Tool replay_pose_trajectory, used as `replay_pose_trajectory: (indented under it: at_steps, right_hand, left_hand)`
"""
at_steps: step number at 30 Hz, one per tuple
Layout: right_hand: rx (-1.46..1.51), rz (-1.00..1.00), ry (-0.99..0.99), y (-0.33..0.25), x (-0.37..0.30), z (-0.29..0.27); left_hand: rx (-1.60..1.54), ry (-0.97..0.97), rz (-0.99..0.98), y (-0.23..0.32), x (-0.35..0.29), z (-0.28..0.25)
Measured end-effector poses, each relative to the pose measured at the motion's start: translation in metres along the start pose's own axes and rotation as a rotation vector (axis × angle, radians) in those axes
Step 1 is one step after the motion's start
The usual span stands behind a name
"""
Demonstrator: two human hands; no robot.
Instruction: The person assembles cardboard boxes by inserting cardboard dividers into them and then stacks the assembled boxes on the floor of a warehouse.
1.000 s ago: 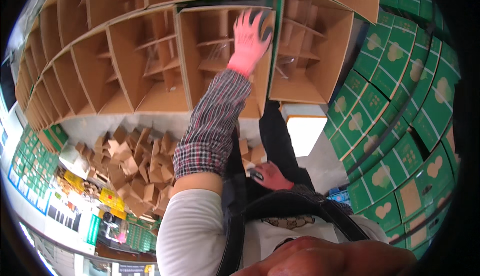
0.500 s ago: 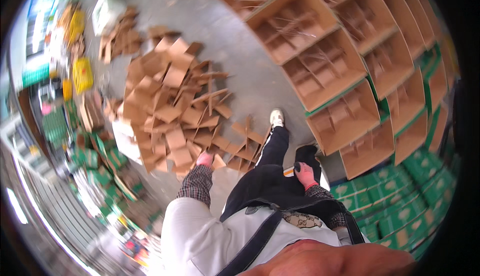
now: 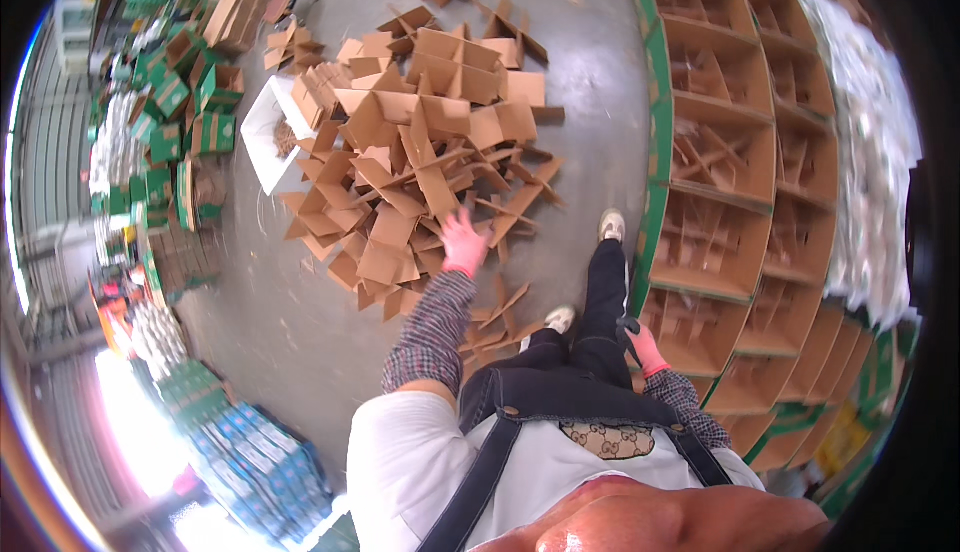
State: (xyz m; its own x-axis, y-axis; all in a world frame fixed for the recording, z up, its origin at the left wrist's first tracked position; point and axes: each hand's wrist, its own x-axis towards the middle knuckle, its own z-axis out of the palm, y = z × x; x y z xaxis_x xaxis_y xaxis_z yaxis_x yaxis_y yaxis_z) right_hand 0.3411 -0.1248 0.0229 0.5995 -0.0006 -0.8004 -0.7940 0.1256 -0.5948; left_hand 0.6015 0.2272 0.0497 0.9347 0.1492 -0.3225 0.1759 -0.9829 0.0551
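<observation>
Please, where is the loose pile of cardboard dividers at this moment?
In the head view, the pile of cardboard dividers lies on the floor, left of the open boxes, with the left hand over its near side.

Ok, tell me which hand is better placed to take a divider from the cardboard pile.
Left, I'd judge: the left hand is open and stretched out at the cardboard pile. The right hand is down beside the right leg, nearer the open boxes.
</observation>
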Motion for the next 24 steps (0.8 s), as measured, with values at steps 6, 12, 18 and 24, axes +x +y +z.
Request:
replay_pose_trajectory:
  at_steps: [6,12,18,24]
  right_hand:
    - [-1.052,-0.459,0.137,-0.133,0.151,-0.038]
    - [-1.161,-0.607,-0.224,-0.386,0.289,0.139]
    - [-1.12,-0.493,-0.235,-0.446,0.387,0.31]
    - [-0.75,-0.348,0.125,-0.342,0.434,0.259]
  left_hand:
    - [-0.643,0.084,-0.607,-0.035,0.158,-0.08]
    - [-0.459,-0.061,-0.621,-0.073,0.209,-0.045]
    - [-0.247,-0.123,-0.346,-0.069,0.243,0.001]
    - [0.326,-0.408,0.001,-0.065,0.212,0.052]
